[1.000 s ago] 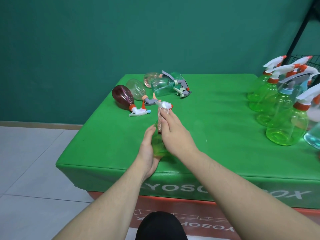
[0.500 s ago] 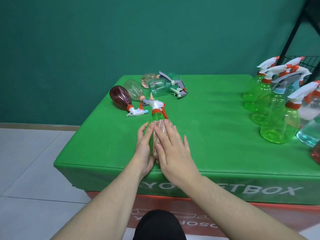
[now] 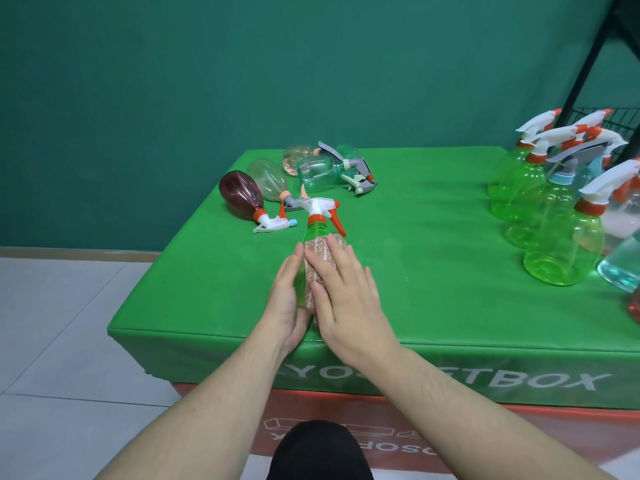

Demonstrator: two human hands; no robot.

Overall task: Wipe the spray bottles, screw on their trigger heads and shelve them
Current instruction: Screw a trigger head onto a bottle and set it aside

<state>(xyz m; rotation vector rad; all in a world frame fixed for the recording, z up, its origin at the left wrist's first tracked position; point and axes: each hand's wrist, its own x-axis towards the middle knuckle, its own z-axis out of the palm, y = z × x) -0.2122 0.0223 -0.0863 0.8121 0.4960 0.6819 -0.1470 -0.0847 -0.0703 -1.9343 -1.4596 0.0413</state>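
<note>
A green spray bottle (image 3: 315, 233) with a white and orange trigger head (image 3: 320, 206) stands tilted at the near edge of the green table (image 3: 415, 258). My left hand (image 3: 285, 303) cups its left side and bottom, thumb along the wall, the fingers hidden behind. An orange-speckled cloth (image 3: 317, 259) is wrapped over the bottle's body. My right hand (image 3: 349, 306) lies flat on that cloth, its fingers straight and spread, pressing it to the bottle.
Several bottles lie at the table's back left: a dark red one (image 3: 240, 195), a clear one (image 3: 266, 176), a teal one (image 3: 318, 169). Several green and blue bottles (image 3: 561, 251) stand upright at the right. A black shelf frame (image 3: 588, 64) rises behind them.
My right hand slid the cloth from the trigger head and neck down onto the bottle's body and flattened out. The left hand kept its hold.
</note>
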